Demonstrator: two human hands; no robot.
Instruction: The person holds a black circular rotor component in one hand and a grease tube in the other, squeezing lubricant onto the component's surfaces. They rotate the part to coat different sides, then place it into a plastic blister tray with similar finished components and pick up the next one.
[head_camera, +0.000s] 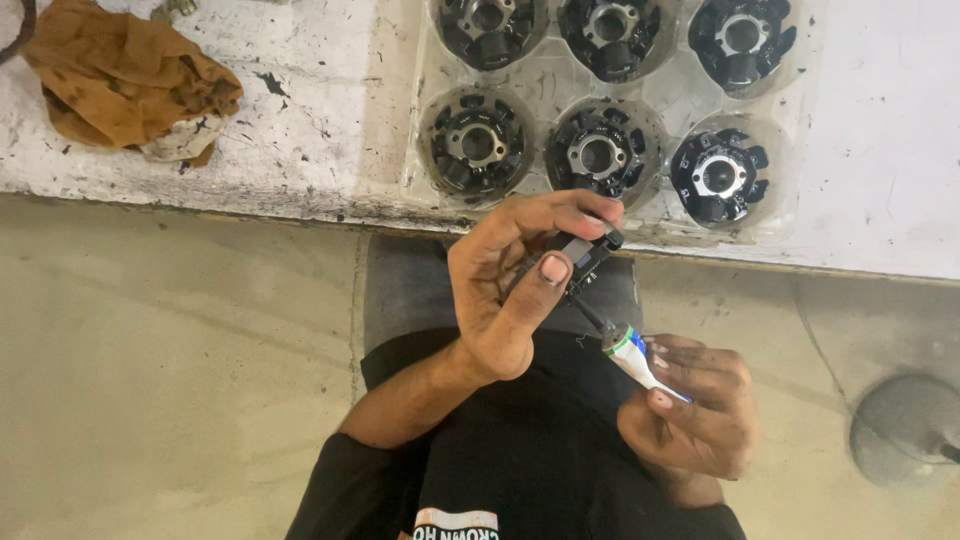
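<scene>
The left hand (505, 290) is raised in front of the person's chest, its fingers (560, 212) curled over the top and its thumb pressed up from below, pinching a small dark part with a grey face (585, 255). The part sits just below the front edge of the white surface (300, 120), not touching it. The right hand (695, 410) is lower and to the side, its fingers (710, 365) closed around a small white tube with a green and blue band (632, 355). The tube tilts up toward the left hand, and its thin dark nozzle (592, 315) reaches the underside of the held part; whether it actually touches cannot be told. On the surface above the hands lies a clear plastic tray (545, 85) with round pockets, each holding a round black part with a metal centre (600, 152); six pockets show in two rows, the top row cut off by the frame edge. Well apart at the far left of the surface lies a crumpled brown rag (125, 75), stained dark in places. The surface itself is scuffed and flecked with black marks. Below it is a pale concrete floor (170, 380), and a rounded grey object (905, 430) sits at the right edge of the view.
</scene>
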